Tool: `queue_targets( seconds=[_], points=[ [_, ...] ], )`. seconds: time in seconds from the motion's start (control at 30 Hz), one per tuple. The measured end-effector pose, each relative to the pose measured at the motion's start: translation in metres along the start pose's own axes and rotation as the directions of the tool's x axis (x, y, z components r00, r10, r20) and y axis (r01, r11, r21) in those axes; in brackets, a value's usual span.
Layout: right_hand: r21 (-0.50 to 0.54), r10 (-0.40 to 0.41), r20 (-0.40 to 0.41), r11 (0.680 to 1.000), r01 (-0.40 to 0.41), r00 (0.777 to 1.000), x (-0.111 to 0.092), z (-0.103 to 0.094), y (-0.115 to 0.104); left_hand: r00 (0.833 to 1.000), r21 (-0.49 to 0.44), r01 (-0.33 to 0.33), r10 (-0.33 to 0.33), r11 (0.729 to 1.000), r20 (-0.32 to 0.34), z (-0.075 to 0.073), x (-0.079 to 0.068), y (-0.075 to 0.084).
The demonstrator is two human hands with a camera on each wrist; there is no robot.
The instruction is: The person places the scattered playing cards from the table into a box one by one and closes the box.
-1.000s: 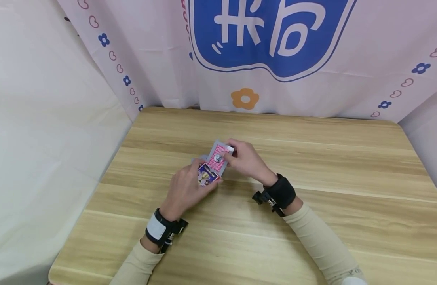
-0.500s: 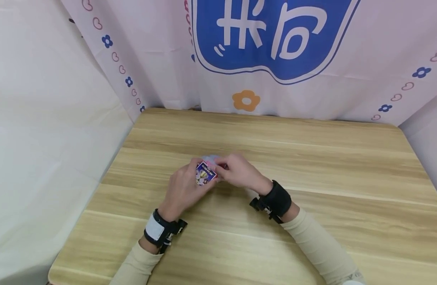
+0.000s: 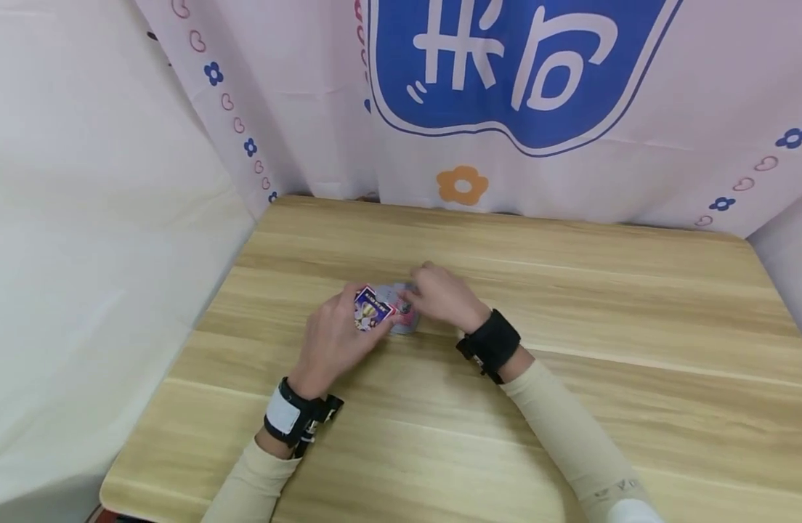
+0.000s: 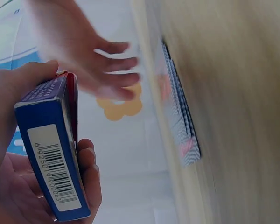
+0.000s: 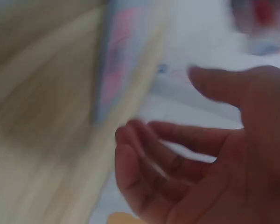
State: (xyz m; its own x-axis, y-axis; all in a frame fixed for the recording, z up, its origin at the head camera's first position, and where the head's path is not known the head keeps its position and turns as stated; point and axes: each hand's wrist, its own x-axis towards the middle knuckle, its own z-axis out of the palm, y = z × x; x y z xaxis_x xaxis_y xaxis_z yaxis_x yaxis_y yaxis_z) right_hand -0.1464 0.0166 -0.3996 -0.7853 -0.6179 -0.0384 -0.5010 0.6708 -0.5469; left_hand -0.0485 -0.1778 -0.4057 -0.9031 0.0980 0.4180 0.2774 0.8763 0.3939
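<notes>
My left hand [image 3: 332, 334] grips a small blue playing-card box [image 3: 371, 309] printed with a gold trophy. In the left wrist view, the box [image 4: 51, 158] shows a white barcode label, with thumb and fingers around its sides. Beneath and right of it, a loose pile of playing cards [image 3: 405, 327] with pink-patterned backs lies on the table. Just over the right side of the pile is my right hand [image 3: 448, 296]. The right wrist view shows this hand [image 5: 200, 172] with thumb apart, fingers loosely bent and nothing between them; the cards [image 5: 119, 60] are blurred beyond the fingertips.
The wooden table [image 3: 571, 407] spreads out around both hands. Behind its far edge hangs a pale curtain [image 3: 309, 145] with a blue emblem and an orange flower. A white fabric wall [image 3: 113, 218] stands along the left side.
A second ago my right hand pinched pink-backed cards against the box; it lowered them, and they now lie on the table, released. My left hand still holds the box, shifted slightly.
</notes>
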Motion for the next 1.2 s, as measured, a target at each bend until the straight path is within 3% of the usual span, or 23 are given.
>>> queue_targets(
  seconds=[0.13,0.37,0.57,0.7,0.9,1.1,1.2],
  points=[
    [-0.176,0.069,0.055,0.983,-0.059,0.996,0.019,0.008,0.002,0.999,0.003,0.03,-0.029,1.0,-0.012,-0.007,0.001,-0.005],
    [-0.169,0.09,0.081,0.983,-0.075,0.993,0.029,0.01,-0.002,0.999,-0.013,0.038,-0.038,0.999,-0.024,-0.009,0.004,-0.006],
    [-0.011,0.134,0.115,0.991,-0.134,0.984,0.026,0.008,0.007,0.999,-0.011,0.043,-0.043,0.999,-0.012,-0.008,0.004,-0.005],
    [0.078,0.149,0.078,0.985,-0.155,0.986,0.02,0.007,0.017,0.998,-0.005,0.054,-0.054,0.999,0.011,-0.007,0.001,-0.005],
    [0.086,0.123,0.003,0.989,-0.123,0.992,0.012,0.005,0.027,0.998,0.007,0.053,-0.053,0.999,0.021,-0.004,0.001,-0.005],
    [0.25,0.051,0.008,0.967,-0.052,0.999,0.003,-0.001,0.034,0.999,0.018,0.034,-0.035,0.999,0.041,0.0,0.0,-0.004],
    [0.33,0.001,-0.048,0.944,0.015,0.999,-0.002,-0.012,0.033,0.998,0.014,0.024,-0.025,1.0,0.05,0.002,0.0,-0.003]
  ],
)
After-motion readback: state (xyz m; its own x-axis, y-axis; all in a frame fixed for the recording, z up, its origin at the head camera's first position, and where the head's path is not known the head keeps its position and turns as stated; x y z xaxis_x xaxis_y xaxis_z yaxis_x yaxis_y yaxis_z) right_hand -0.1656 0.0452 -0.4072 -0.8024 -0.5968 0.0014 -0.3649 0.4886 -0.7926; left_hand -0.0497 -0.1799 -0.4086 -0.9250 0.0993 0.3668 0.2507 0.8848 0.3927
